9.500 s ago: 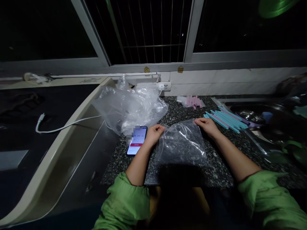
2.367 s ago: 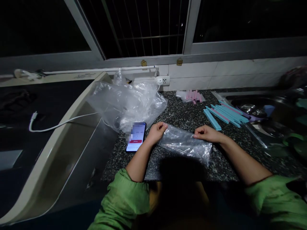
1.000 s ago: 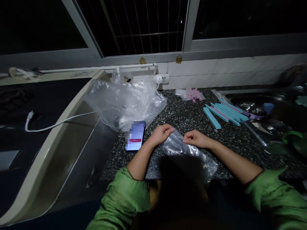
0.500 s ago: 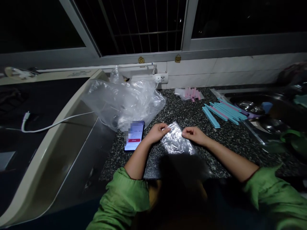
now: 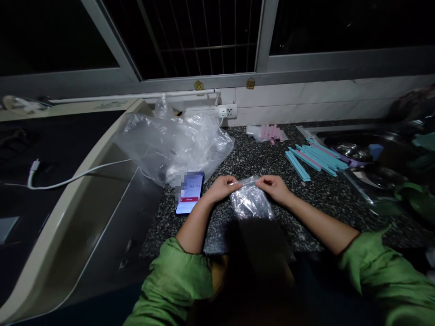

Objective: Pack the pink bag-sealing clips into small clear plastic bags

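Observation:
A clear plastic bag [image 5: 252, 203] lies on the dark speckled counter, its top edge toward the window and its lower part in shadow. My left hand [image 5: 224, 186] pinches the top left corner of this bag between thumb and fingers. At the top right corner, my right hand [image 5: 273, 188] grips the same edge, so the edge runs between both hands. Left of my left hand lies a phone [image 5: 190, 199] with a lit screen showing running digits. A fan of blue and pink strips [image 5: 317, 157] rests beyond my right hand.
A large heap of clear plastic [image 5: 183, 145] sits at the back left. Small pink pieces [image 5: 272, 132] lie on a bag near the wall. A sink [image 5: 356, 136] with bowls is at the right. A white cable [image 5: 81, 174] crosses the machine at the left.
My right hand has moved slightly left and now grips the bag's top right corner. The bag's top edge lies straighter between my hands. The phone's digits have advanced.

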{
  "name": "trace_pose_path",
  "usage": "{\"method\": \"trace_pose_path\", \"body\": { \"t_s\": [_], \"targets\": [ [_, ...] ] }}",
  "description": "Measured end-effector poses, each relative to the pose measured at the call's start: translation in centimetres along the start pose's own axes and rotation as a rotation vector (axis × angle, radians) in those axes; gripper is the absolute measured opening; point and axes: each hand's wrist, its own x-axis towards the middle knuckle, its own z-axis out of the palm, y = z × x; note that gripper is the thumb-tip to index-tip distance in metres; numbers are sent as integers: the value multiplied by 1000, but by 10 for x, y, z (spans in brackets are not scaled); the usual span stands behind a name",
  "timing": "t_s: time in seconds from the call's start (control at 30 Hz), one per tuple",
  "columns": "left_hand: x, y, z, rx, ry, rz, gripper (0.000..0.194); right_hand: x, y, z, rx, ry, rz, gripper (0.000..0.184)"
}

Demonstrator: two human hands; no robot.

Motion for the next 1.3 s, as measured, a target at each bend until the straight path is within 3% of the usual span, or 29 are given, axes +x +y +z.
{"method": "trace_pose_path", "body": {
  "t_s": [0.23,0.4,0.67,0.8,0.93,1.07,1.17,1.3],
  "targets": [
    [0,-2,-4,-19,71,1,26,-2,2,-3,29,-43,23,42],
    [-1,1,-1,-54,57,6,27,-2,4,-3,49,-60,63,44],
    [-1,-2,-2,-293,25,-59,38,-2,4,-5,20,89,-21,42],
    [2,-3,-1,-430,119,-75,37,-2,5,-5,-9,46,-43,40],
    [3,-4,0,-432,192,-87,33,-2,6,-4,-31,-5,-45,41],
    [2,-2,2,-340,178,-39,31,-1,7,-5,-10,-63,1,43],
    [-1,1,0,-85,178,-35,27,1,8,-3,4,-61,31,44],
    [-7,4,-8,519,524,-35,31,2,10,-1,-10,-53,22,45]
  ]
}}
